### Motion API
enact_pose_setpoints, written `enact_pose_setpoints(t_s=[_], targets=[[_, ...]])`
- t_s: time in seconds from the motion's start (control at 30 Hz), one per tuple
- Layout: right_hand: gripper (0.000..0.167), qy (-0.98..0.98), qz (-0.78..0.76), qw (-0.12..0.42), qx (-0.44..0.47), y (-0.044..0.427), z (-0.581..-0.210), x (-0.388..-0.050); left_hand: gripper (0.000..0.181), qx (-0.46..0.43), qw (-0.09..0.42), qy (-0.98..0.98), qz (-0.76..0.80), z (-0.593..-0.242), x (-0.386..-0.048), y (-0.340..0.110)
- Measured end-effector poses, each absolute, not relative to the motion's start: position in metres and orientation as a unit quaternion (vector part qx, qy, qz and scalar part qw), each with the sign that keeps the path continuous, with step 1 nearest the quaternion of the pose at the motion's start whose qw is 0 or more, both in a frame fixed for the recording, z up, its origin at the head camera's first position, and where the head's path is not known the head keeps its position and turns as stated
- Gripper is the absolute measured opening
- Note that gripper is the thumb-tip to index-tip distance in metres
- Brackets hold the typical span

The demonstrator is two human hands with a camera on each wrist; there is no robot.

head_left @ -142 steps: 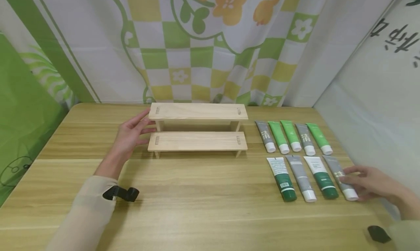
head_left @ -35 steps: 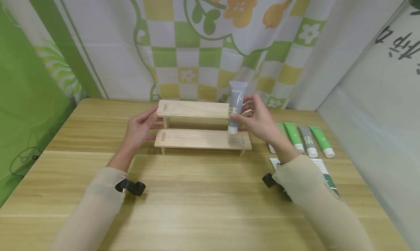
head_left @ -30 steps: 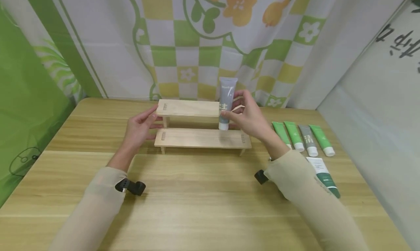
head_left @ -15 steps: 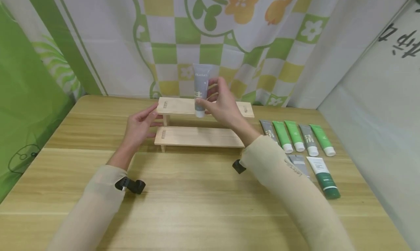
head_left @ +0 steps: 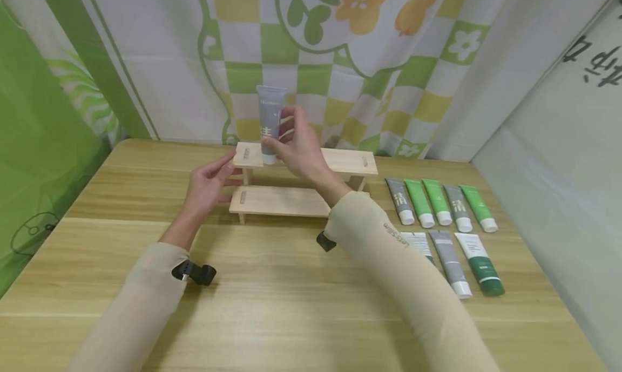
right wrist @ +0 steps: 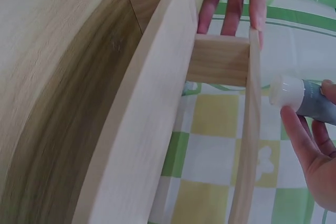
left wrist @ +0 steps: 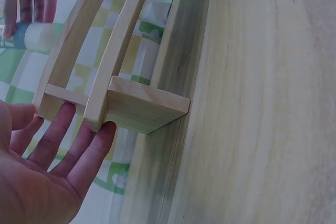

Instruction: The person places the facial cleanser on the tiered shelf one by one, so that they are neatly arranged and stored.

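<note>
Head view: the right hand [head_left: 301,150], thumb and fingers clamped on a grey squeeze tube [head_left: 270,113], holds it near upright, white cap [head_left: 269,159] downward, at the left end of a two-tier wooden stand [head_left: 282,200]. Extended fingers of the left hand [head_left: 206,186] touch the stand's left end. The cap appears apart from the upper tier, though the dim wrist views make this uncertain. At right, five tubes [head_left: 437,202] lie behind three others [head_left: 450,263] on the tabletop [head_left: 262,318].
</note>
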State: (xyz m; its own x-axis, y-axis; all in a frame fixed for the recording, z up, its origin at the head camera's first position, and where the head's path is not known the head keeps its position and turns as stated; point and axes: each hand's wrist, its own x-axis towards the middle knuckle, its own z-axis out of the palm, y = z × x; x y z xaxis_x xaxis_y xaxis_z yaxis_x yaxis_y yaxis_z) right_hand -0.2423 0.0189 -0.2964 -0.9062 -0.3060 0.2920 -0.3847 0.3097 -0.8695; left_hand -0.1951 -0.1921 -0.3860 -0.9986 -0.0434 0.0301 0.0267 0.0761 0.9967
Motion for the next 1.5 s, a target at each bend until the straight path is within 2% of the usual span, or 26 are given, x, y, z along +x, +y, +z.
enact_pose_setpoints(t_s=[0.27,1.5], targets=[[0.054,-0.813,0.538,0.068,0.213,0.001,-0.303,-0.248,0.045,0.014,0.031,-0.727,-0.686,-0.385,-0.195,-0.193],[0.055,-0.82,0.51,0.107,0.238,-0.02,-0.321,-0.25,0.044,0.021,0.02,-0.717,-0.697,-0.382,-0.192,-0.186]])
